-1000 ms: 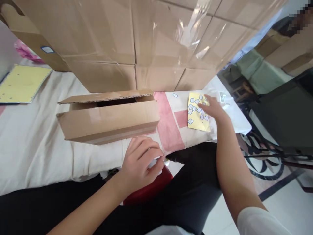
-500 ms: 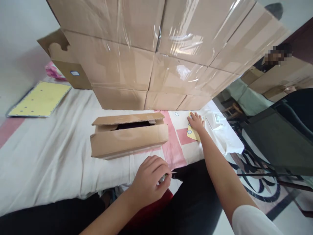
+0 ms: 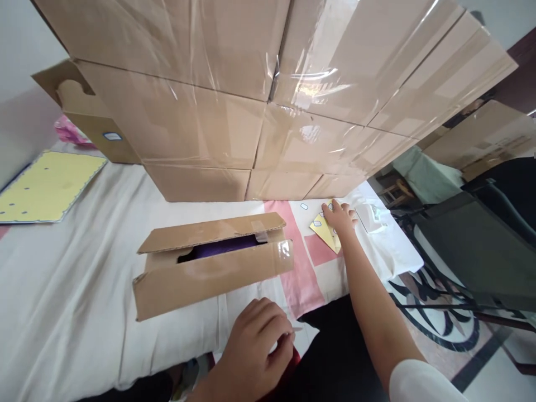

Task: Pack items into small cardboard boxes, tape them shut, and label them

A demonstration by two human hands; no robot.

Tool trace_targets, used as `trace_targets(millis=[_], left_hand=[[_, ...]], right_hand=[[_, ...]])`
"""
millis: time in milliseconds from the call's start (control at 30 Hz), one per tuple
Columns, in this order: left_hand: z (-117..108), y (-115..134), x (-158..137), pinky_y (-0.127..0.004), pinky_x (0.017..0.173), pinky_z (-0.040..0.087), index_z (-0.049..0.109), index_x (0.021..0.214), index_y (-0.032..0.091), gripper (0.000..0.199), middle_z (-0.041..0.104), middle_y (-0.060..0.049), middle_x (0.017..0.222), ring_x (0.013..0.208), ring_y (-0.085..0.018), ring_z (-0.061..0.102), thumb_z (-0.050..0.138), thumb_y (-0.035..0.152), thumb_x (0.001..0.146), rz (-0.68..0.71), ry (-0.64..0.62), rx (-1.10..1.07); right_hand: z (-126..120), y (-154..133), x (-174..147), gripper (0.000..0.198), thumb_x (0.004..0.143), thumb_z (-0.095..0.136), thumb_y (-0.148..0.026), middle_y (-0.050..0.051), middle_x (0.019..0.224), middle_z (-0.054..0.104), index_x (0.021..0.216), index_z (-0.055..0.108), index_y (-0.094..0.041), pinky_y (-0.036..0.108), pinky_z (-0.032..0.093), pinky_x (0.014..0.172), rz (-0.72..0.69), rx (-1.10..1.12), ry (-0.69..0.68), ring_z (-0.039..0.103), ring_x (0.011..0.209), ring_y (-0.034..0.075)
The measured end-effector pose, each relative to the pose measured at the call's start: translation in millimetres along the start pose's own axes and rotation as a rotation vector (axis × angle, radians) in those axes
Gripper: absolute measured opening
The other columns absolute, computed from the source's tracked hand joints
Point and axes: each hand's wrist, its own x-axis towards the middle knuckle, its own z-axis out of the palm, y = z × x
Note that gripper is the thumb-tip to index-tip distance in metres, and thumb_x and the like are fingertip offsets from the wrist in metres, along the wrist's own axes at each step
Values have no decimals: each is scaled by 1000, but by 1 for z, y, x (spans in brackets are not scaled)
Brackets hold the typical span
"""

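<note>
My right hand (image 3: 341,219) reaches out over a small yellow sheet (image 3: 325,233) with little blue-edged labels on it. Its fingers are spread and rest on the sheet, against the cloth. Close to my lap, my left hand (image 3: 259,343) is closed in a pinch. A small pale pointed bit sticks out between thumb and forefinger, too small to name. In front of it lies a long narrow cardboard box (image 3: 213,279), its top flap partly raised and something purple inside. One loose blue-edged label (image 3: 304,206) lies on the cloth left of the sheet.
A wall of plastic-wrapped cartons (image 3: 201,123) stands behind. At left are a larger yellow dotted board (image 3: 46,187) and an open carton flap (image 3: 104,134). A white object (image 3: 371,218) sits right of my hand. A dark chair (image 3: 469,245) stands beside the cloth-covered surface (image 3: 84,290).
My view has shifted, so the narrow box appears nearer and lower. The yellow sheet has turned under my right hand. My left hand stays pinched.
</note>
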Motion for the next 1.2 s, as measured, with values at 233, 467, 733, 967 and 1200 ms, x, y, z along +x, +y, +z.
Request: trace_targets(millis=[233, 467, 733, 967, 1200], left_hand=[[8, -2, -5, -34, 67, 41, 51, 80, 21, 17, 60, 1, 75, 71, -15, 54, 50, 4, 84, 23, -40, 55], [3, 0, -3, -34, 66, 39, 50, 80, 20, 17, 59, 1, 74, 71, -15, 52, 51, 4, 83, 26, -11, 50], [-1, 1, -3, -33, 65, 37, 50, 81, 21, 17, 59, 1, 72, 69, -15, 52, 50, 4, 82, 76, 9, 83], [-4, -2, 5, -33, 64, 37, 50, 80, 21, 17, 58, 1, 70, 67, -14, 50, 51, 4, 80, 82, 42, 100], [-1, -5, -1, -33, 64, 35, 50, 78, 21, 16, 57, 1, 69, 67, -14, 48, 51, 5, 81, 78, 77, 98]], right_hand=[[-7, 18, 10, 78, 90, 29, -78, 18, 154, 39, 150, 50, -33, 69, 26, 111, 100, 40, 28, 31, 141, 50], [-10, 24, 11, 70, 93, 35, -68, 16, 161, 28, 149, 52, -29, 63, 29, 114, 108, 84, 117, 28, 145, 46], [-7, 23, 5, 58, 98, 29, -57, 3, 160, 41, 146, 56, -37, 63, 22, 120, -110, 18, 59, 32, 146, 37], [-1, 25, 13, 64, 98, 27, -63, 5, 164, 37, 152, 47, -37, 65, 22, 120, -82, 13, 25, 30, 148, 38], [2, 26, 18, 63, 98, 26, -62, 5, 165, 35, 153, 45, -37, 65, 22, 121, -75, 12, 24, 28, 150, 37]])
